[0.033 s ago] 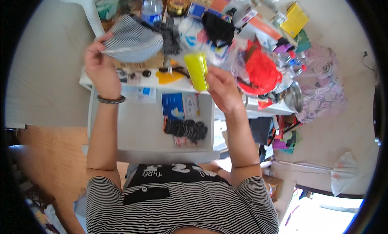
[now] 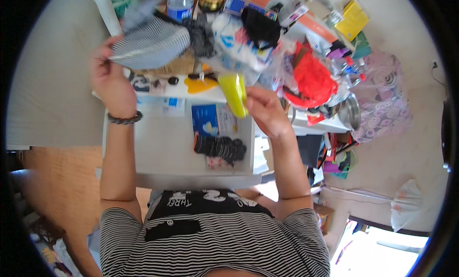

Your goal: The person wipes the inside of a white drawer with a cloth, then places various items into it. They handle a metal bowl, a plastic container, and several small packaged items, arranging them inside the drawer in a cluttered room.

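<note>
My left hand (image 2: 112,81) is raised at the left and grips the edge of a grey-and-white striped cloth (image 2: 153,43), which spreads out over the cluttered tabletop. My right hand (image 2: 265,109) holds a small yellow-green packet (image 2: 234,93) upright by its lower end, just above the far edge of an open white drawer (image 2: 162,148). Inside the drawer lie a blue-and-white packet (image 2: 208,119) and a bunch of black bands (image 2: 220,148). A beaded bracelet (image 2: 124,118) is on my left wrist.
The table behind is piled with things: a water bottle (image 2: 180,2), a black cloth (image 2: 260,26), a red plastic bag (image 2: 311,78), a yellow box (image 2: 351,19). A metal pot (image 2: 351,112) and a patterned pink bag (image 2: 382,100) stand at the right.
</note>
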`<move>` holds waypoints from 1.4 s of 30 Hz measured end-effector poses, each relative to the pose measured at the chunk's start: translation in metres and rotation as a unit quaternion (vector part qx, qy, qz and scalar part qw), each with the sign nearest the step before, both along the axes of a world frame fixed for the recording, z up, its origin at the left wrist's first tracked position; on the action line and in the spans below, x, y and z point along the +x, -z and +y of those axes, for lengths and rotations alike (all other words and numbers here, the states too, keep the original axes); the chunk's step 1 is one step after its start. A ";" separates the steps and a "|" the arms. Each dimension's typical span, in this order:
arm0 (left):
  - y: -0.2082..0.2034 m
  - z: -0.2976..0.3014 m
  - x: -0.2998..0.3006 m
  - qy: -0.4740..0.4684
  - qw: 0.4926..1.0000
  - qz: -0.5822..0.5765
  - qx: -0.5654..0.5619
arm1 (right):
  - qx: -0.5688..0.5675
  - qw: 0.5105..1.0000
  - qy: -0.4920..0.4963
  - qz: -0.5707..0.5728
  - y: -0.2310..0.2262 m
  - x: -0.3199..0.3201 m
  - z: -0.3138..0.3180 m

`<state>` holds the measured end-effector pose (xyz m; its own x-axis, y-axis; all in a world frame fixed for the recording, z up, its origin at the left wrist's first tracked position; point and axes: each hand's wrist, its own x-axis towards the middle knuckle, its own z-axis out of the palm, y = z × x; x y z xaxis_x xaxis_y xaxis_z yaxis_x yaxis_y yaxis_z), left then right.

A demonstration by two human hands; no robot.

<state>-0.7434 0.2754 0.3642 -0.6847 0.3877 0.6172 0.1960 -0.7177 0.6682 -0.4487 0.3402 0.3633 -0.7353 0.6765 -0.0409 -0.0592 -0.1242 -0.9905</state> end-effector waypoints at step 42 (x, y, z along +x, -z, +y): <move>0.089 -0.085 0.064 0.298 0.904 0.162 -0.261 | -0.199 0.978 -0.054 0.009 0.096 -0.027 -0.072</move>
